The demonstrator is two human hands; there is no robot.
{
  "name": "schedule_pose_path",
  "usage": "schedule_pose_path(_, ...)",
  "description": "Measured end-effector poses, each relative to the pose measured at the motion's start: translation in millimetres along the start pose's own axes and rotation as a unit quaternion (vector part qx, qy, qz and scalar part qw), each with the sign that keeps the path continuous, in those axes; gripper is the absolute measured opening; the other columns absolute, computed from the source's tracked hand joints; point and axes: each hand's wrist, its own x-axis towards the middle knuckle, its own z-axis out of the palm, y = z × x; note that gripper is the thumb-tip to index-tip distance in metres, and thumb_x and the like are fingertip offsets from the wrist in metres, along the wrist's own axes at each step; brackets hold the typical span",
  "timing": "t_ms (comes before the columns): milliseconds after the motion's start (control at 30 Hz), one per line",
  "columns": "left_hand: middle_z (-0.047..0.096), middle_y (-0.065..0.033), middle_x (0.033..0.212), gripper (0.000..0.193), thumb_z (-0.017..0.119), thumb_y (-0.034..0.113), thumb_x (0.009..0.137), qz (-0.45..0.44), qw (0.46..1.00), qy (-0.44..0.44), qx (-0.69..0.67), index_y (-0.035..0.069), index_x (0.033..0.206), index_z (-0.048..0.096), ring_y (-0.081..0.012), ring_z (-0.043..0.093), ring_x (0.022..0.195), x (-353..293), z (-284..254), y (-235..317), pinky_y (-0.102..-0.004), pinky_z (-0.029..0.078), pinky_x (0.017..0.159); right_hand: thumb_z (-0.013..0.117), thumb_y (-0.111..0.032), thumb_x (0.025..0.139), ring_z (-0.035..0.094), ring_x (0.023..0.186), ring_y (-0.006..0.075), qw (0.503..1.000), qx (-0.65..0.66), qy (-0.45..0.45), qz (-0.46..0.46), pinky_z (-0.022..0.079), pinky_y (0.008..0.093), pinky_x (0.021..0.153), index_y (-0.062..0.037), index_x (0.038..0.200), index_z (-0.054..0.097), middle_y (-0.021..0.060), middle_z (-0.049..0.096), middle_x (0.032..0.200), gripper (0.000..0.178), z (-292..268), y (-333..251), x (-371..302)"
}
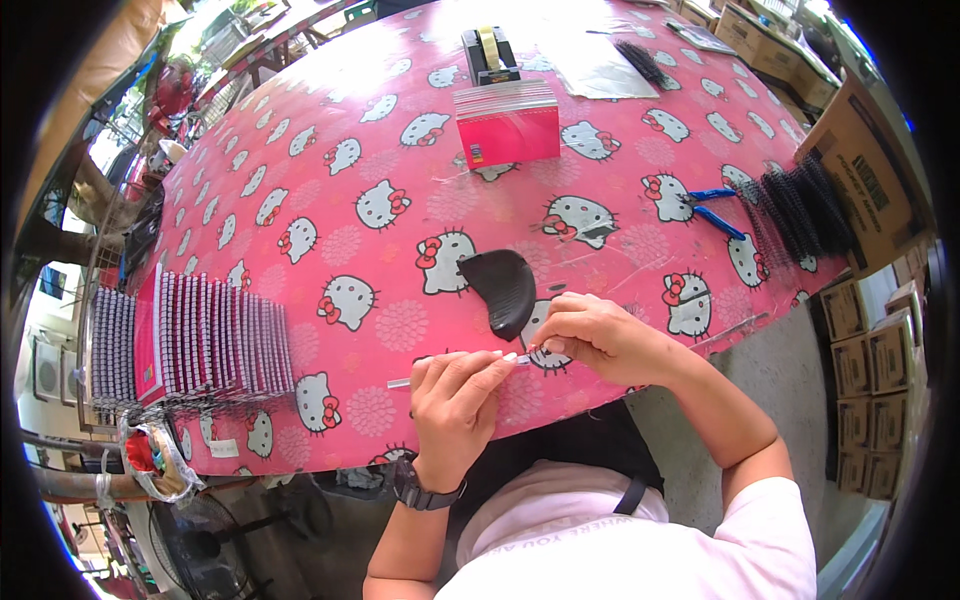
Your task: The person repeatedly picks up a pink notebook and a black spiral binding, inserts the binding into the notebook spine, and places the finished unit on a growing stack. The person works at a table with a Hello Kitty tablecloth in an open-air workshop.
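Observation:
A thin pale rod (399, 383), perhaps clear or silvery, lies across my left hand (455, 395), whose fingers close around it. One end sticks out to the left of that hand. At the other end, the fingertips of my right hand (590, 335) are pinched together on the rod; exactly how they grip it is too small to make out. Just beyond my hands a black curved, ridged piece (505, 290) rests on the pink patterned tablecloth (400, 330). A black watch is on my left wrist.
Wire-bound notebooks (215, 335) stand in rows at the left. Toward the far side are a pink stack of booklets (510, 135) and a tape dispenser (489, 55). Blue-handled pliers (715, 212) lie beside black binding coils (795, 215) and a cardboard box (870, 180) at the right.

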Motion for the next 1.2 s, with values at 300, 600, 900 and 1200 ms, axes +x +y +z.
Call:
schedule_pose_path(300,0.066,-0.003,0.089,0.028,0.074,0.009,0.073,-0.078,0.997,-0.019,0.023,0.011,0.1,0.068,-0.0208,0.06,0.084,5,1,15,-0.0342,0.038,0.079,0.058,-0.007,0.091,0.064,0.064,0.0242,0.997,0.076,0.013,-0.019,0.049,0.0376,0.062,-0.0105,0.136,0.043,0.0109,0.064,0.075,0.048,2,-2,2)
schedule_pose_path(600,0.062,-0.0006,0.091,0.029,0.072,0.024,0.077,-0.019,0.992,-0.097,0.078,0.015,0.104,0.066,-0.0192,0.056,0.083,1,-2,19,-0.0384,0.034,0.078,0.074,-0.022,0.077,0.057,0.108,0.033,0.998,-0.069,-0.003,0.012,0.048,0.0418,0.087,-0.0123,0.134,0.047,0.0189,0.054,0.124,0.064,-18,20,41)
schedule_pose_path(900,0.061,0.0012,0.101,0.028,0.067,0.031,0.084,-0.01,0.989,-0.127,0.075,0.018,0.108,0.062,-0.0179,0.057,0.09,3,-9,17,-0.0389,0.035,0.081,0.084,-0.034,0.059,0.047,0.114,0.0393,0.966,-0.215,-0.135,-0.045,0.041,0.0465,0.099,-0.0152,0.124,0.055,0.0211,0.045,0.13,0.073,0,42,76)
schedule_pose_path(1200,0.062,0.0015,0.097,0.027,0.072,0.036,0.078,-0.035,0.993,-0.079,0.075,0.017,0.096,0.064,-0.0178,0.057,0.095,-1,-9,13,-0.0451,0.028,0.096,0.077,-0.05,0.07,0.055,0.11,0.0308,0.996,0.071,-0.004,0.053,0.043,0.0424,0.095,-0.0064,0.114,0.064,0.0177,0.056,0.115,0.063,-10,33,39)
